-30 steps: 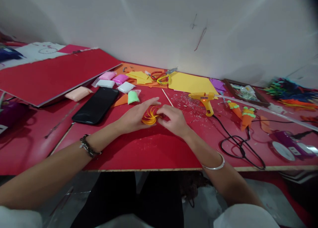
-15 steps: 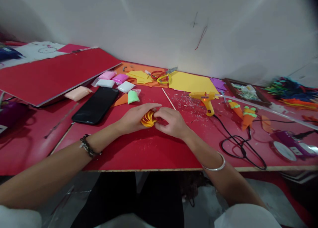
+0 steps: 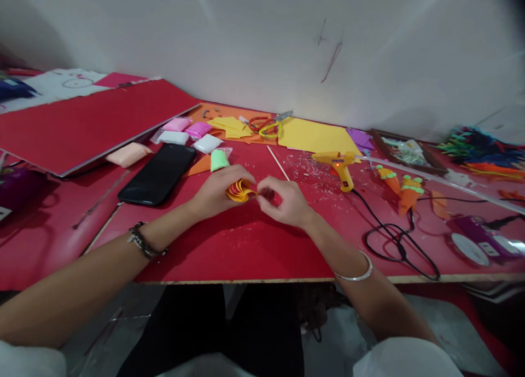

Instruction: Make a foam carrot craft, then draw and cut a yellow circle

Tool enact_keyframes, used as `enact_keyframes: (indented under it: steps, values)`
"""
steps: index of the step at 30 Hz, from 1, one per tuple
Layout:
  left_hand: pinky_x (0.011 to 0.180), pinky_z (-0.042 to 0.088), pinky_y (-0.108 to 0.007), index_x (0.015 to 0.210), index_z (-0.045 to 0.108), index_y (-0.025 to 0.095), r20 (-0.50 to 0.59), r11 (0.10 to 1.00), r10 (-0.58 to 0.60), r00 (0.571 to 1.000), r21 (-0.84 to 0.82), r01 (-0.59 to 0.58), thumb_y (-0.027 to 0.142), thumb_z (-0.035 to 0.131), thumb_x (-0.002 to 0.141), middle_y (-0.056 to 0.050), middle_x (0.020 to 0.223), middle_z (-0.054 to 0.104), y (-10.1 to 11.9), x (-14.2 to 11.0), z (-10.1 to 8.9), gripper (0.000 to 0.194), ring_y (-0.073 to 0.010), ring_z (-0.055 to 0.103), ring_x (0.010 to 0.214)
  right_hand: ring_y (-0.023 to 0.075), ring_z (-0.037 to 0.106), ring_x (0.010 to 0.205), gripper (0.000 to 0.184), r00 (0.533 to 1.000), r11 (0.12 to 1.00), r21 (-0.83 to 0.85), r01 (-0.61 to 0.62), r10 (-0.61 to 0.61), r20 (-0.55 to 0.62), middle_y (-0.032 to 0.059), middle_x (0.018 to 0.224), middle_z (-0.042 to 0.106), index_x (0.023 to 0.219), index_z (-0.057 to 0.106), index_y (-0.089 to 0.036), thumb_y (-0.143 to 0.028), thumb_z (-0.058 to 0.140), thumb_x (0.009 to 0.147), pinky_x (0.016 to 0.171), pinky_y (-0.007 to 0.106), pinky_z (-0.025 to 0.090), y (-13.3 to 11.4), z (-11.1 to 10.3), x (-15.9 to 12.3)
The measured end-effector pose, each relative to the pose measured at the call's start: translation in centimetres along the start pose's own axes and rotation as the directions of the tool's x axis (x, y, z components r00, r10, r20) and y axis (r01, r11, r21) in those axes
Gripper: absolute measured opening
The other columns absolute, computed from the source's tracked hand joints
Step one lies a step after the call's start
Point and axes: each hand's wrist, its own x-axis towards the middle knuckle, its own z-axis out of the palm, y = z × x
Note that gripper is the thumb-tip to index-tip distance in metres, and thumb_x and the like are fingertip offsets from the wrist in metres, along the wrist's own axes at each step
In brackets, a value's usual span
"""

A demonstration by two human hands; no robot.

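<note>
Curved yellow-orange layers show in a piece of folded paper [image 3: 241,191] held above the red tabletop. My left hand [image 3: 217,193] is closed around its left side, with the fingers behind it. At the paper's right edge, my right hand [image 3: 283,201] pinches with thumb and forefinger, the two forming a ring. Just behind my left hand lies a small packet of green clay [image 3: 220,159]. A thin white stick [image 3: 278,163] rests on the table beyond my right hand.
A black phone [image 3: 158,174] lies to the left. The yellow glue gun [image 3: 343,168], its light lit, stands to the right with its cord [image 3: 394,237] looped. Scissors [image 3: 268,125], yellow sheets [image 3: 315,136] and orange paper carrots [image 3: 410,193] lie farther back.
The folded paper has shifted slightly left and tilted in my left hand. My right hand has drawn a little to the right, its fingertips now at the paper's edge.
</note>
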Motion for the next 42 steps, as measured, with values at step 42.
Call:
enact_keyframes:
  steps: [42]
  values:
    - [0.068,0.042,-0.023,0.087,0.049,0.017,0.089,0.998,0.03,0.996,-0.065,-0.024,0.039,0.064,0.066,-0.002,0.083,0.056,0.8,0.0,-0.1,0.034,-0.0127,0.052,0.075,0.0066,0.055,0.063,0.013,0.932,0.611,0.703,-0.364,0.243,0.27,-0.0038,0.068,0.056,0.074,0.051,-0.017,-0.02,0.063,0.069,0.062,0.02,0.045,1.4,0.4,0.5]
